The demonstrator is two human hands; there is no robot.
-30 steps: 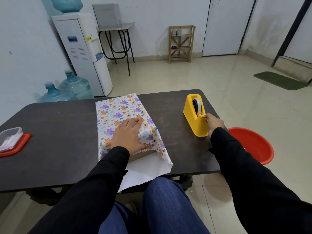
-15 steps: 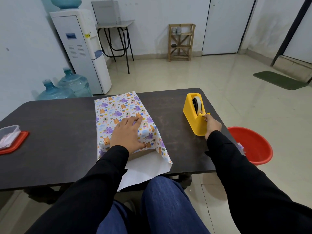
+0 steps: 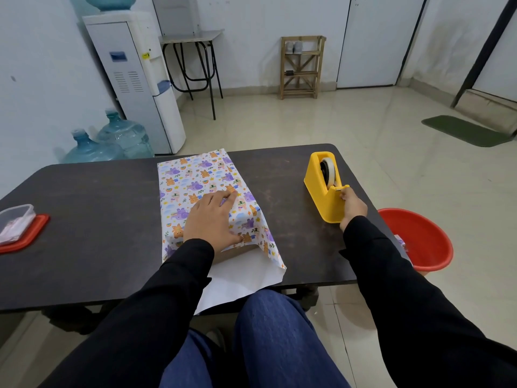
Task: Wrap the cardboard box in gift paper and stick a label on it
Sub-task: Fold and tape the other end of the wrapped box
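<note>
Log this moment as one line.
left hand: presses patterned gift paper on brown cardboard box | right hand: pinches cutter end of yellow plastic tape dispenser

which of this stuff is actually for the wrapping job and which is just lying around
For the job: gift paper folded over the cardboard box, pressed flat by the left hand; yellow tape dispenser, right hand pinching at its cutter.
Just lying about: plastic container, red basin, water bottles.

No readable text, labels, numbers — anywhere.
</note>
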